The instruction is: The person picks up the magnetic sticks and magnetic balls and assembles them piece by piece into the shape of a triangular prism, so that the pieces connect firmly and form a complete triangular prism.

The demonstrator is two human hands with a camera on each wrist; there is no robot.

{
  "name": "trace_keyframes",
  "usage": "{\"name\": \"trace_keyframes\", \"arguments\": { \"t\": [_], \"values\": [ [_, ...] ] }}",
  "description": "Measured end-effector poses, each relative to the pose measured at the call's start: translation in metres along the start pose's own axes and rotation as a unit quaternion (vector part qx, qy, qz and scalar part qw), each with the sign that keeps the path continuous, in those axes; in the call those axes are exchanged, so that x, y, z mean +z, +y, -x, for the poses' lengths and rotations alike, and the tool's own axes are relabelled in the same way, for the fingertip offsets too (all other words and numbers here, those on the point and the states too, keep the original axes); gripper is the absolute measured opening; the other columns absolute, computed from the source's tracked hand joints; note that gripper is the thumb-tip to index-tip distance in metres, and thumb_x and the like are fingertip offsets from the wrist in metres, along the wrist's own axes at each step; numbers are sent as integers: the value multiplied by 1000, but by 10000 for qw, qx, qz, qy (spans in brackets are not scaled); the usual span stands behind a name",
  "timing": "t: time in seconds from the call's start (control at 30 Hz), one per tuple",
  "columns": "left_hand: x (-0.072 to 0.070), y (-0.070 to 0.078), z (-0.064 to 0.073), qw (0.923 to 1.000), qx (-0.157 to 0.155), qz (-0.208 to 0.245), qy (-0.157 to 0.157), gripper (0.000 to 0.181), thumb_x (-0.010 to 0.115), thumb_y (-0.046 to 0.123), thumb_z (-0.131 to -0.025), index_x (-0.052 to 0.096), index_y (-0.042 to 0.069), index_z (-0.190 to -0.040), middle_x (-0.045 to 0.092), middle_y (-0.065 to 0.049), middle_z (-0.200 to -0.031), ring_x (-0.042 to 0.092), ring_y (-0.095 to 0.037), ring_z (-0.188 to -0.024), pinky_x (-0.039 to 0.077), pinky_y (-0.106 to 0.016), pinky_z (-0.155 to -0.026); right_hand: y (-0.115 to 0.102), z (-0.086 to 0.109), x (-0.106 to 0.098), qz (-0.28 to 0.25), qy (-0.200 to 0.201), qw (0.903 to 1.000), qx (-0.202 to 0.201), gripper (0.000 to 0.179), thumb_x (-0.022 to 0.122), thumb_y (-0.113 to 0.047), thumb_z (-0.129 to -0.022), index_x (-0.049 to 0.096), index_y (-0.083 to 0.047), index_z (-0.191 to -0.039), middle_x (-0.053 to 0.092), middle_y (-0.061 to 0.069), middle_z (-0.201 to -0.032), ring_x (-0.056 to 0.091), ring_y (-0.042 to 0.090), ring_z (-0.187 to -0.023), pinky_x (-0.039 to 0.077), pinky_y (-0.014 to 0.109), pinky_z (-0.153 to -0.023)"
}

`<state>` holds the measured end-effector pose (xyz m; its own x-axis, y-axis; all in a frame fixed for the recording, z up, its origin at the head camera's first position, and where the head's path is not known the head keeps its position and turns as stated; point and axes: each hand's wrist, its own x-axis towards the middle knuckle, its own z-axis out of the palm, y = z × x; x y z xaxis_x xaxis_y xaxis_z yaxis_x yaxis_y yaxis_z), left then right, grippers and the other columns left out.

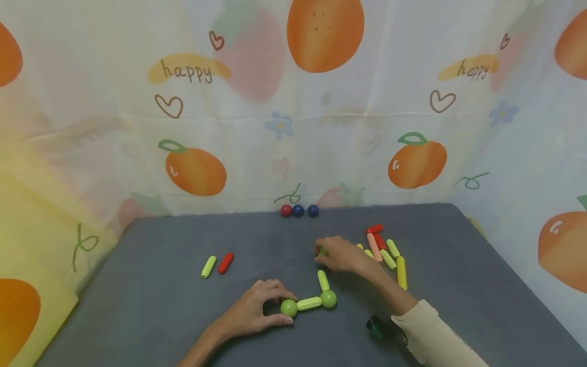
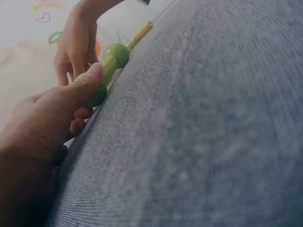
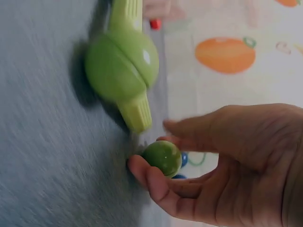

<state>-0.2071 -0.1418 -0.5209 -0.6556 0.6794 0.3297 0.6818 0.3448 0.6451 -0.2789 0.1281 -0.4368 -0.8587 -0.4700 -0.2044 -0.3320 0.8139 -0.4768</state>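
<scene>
"So, what does the left hand (image 1: 257,308) have?"

"Its thumb and fingers pinch the end ball (image 1: 289,308), a glossy green sphere at the left end of a joined piece."

"And next to that grip?"

"Just right of it, the crosswise rod (image 1: 309,304), pale yellow-green and ribbed, runs into the corner ball (image 1: 328,299). That one is green and shiny too, with a groove across it in the right wrist view."

"Which way does the piece point?"

"The crosswise rod's long axis goes rightward from the pinch, tilting slightly away from the person. At the corner ball it bends: the second rod (image 1: 323,281), also yellow-green, points away from the person, leaning a little left, its free end towards the right hand (image 1: 341,254)."

"Does that hand hold anything?"

"Yes, its curled fingers grasp a loose ball (image 3: 162,158), green and round, near the second rod's free end but apart from it."

"Farther out?"

"Right of the right-hand grip lie a pink rod (image 1: 374,247), a long yellow rod (image 1: 401,272) and other red and yellow-green ones. Beyond both grips, a red ball (image 1: 286,210) and two blue balls (image 1: 298,210) sit along the far edge of the grey table (image 1: 137,316). Left of the left-hand grip and farther away, a red rod (image 1: 225,263) lies beside a yellow-green rod (image 1: 208,267)."
</scene>
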Motion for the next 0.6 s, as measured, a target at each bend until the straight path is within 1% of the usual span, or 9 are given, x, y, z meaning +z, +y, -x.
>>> {"name": "trace_keyframes", "arguments": {
  "t": [0.07,0.13,0.17,0.23,0.33,0.4,0.53,0.6],
  "values": [
    [-1,0,0,10000,4,7,-12,34,77,43,-93,71,36,-125,66,17,-108,54,5,-86,43,-24,-82,-5,5,5,-1,16,10000,32,32,76,-27,-98,69,-5,-121,71,10,-107,67,22,-87,52,37,-78],
    [-2,0,0,10000,-42,20,-28,34,77,43,-93,70,36,-125,66,17,-108,54,5,-86,43,-24,-82,-10,9,10,-9,-18,10000,95,44,82,-31,-92,68,-6,-125,69,12,-117,64,28,-105,52,45,-88],
    [-2,0,0,10000,-77,22,-34,34,77,43,-93,70,37,-125,66,18,-108,54,5,-86,43,-24,-83,-11,10,12,-11,-19,9999,118,47,85,-30,-89,68,-6,-126,68,13,-121,62,30,-112,51,49,-92],
    [-3,0,1,9999,-155,20,-45,34,77,44,-93,70,38,-125,66,18,-109,54,5,-86,43,-25,-83,-14,12,14,-71,-42,9998,173,49,88,-25,-86,68,-5,-127,67,15,-124,60,35,-120,51,53,-97],
    [-2,1,1,9997,-241,4,-52,33,76,45,-93,70,39,-126,66,19,-109,55,5,-87,44,-25,-83,-15,14,14,-216,-22,9996,198,47,87,-16,-84,69,-3,-126,68,15,-123,61,34,-118,51,52,-96],
    [-2,1,1,9997,-251,-3,-50,33,76,45,-94,70,39,-126,66,19,-109,55,4,-87,44,-25,-83,-14,17,13,-300,-8,9994,198,46,86,-15,-85,69,-3,-125,68,14,-122,62,31,-115,51,50,-93],
    [-1,2,0,9997,-238,21,-64,33,75,45,-95,69,39,-126,67,19,-110,56,3,-91,45,-26,-84,-9,22,11,-360,11,9993,103,43,86,-17,-86,68,-4,-123,69,12,-118,62,28,-109,51,47,-90],
    [-1,2,0,9996,-257,50,-86,33,74,45,-95,69,39,-127,67,19,-111,57,3,-95,45,-26,-85,-7,26,10,-385,8,9993,16,43,85,-19,-88,68,-4,-124,70,12,-118,62,28,-109,51,48,-90]
  ]
}}
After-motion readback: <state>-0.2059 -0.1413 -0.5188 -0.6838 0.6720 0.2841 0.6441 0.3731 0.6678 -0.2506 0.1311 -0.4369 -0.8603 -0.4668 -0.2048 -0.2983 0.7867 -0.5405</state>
